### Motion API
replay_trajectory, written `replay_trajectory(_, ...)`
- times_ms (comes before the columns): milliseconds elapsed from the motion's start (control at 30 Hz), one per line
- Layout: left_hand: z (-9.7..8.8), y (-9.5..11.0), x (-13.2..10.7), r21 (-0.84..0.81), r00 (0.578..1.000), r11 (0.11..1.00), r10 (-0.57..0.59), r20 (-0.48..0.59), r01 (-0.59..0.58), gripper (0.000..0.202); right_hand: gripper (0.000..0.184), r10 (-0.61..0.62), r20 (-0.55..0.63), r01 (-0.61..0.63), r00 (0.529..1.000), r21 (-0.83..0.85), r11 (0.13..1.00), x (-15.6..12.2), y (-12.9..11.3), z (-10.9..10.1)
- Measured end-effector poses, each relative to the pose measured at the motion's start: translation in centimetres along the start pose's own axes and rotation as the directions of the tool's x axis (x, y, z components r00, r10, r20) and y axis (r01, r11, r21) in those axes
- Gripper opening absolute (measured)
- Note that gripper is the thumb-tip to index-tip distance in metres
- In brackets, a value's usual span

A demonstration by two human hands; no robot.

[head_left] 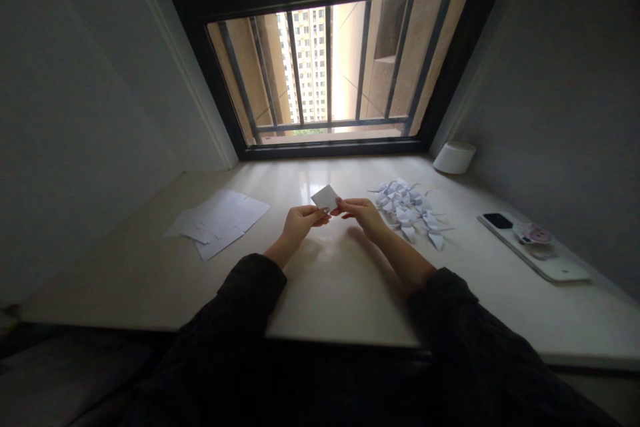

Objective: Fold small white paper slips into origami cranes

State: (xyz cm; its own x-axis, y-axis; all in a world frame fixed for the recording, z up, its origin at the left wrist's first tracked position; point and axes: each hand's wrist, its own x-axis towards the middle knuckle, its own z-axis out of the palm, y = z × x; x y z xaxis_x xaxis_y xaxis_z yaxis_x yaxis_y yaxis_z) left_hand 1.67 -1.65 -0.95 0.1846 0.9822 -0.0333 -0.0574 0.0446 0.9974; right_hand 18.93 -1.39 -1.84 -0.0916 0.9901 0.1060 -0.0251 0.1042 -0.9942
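Note:
A small white piece of paper is held up over the middle of the pale table. My left hand pinches its lower left edge with closed fingers. My right hand pinches its lower right edge, fingers also closed. Both forearms come in from the bottom in dark sleeves. To the right of my right hand lies a heap of several folded white paper figures. To the left lie flat white paper sheets.
A white phone with a small sticker-like object on it lies at the right. A white round container stands at the back right corner. A barred window rises behind the table, with walls on both sides.

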Motion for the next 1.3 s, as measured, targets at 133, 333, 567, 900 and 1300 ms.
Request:
replay_trajectory(133,0.0,-0.2,0.1,-0.005,1.000,1.000,0.000,0.007,0.000,0.037,0.040,-0.092,-0.074,0.082,0.993,-0.122,0.989,-0.1,0.3,0.5)
replay_trajectory(333,-0.2,-0.4,0.3,0.070,0.998,0.996,0.045,0.040,-0.048,0.036,0.040,-0.206,-0.166,0.119,0.964,-0.421,0.899,-0.1,0.5,0.6)
replay_trajectory(567,-0.6,-0.1,0.5,0.128,0.998,0.991,0.052,-0.023,-0.049,0.035,0.043,-0.172,-0.183,0.111,0.968,-0.305,0.946,-0.3,-0.2,0.7)
replay_trajectory(900,-0.5,-0.2,0.5,0.129,0.993,0.986,0.108,-0.045,-0.102,0.035,0.034,-0.050,-0.044,0.042,0.998,-0.171,0.984,-0.8,0.1,1.3)
replay_trajectory(1300,-0.6,-0.2,0.4,0.149,0.989,0.985,0.102,-0.102,-0.087,0.034,0.034,-0.035,-0.070,0.030,0.997,-0.061,0.998,-1.1,0.2,2.0)
